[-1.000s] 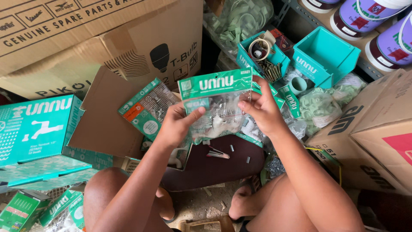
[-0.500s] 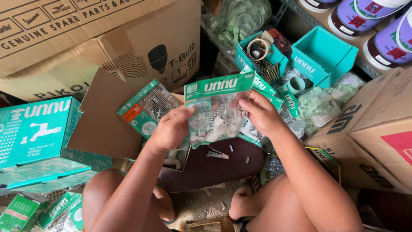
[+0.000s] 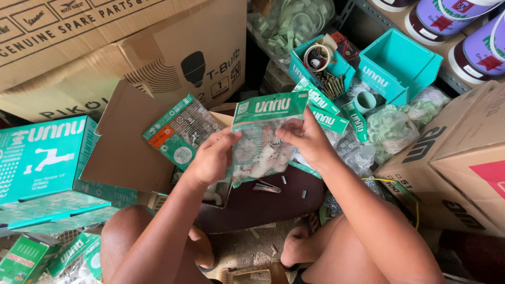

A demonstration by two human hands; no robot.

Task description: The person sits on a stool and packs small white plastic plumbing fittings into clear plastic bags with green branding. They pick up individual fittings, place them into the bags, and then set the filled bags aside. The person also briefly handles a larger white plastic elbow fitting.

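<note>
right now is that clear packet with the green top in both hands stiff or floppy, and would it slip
Likely floppy: the packet is thin clear plastic that sags below its card top. Probably light, since the left hand and right hand pinch it by fingertips. The glossy film may slip; the small parts inside could shift.

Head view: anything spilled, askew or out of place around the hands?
Yes. Both the left hand and right hand grip a clear packet with a green header, and a few small loose metal pieces lie scattered on the dark maroon surface below it. More green-header packets lie in an untidy pile beside the teal box.
</note>
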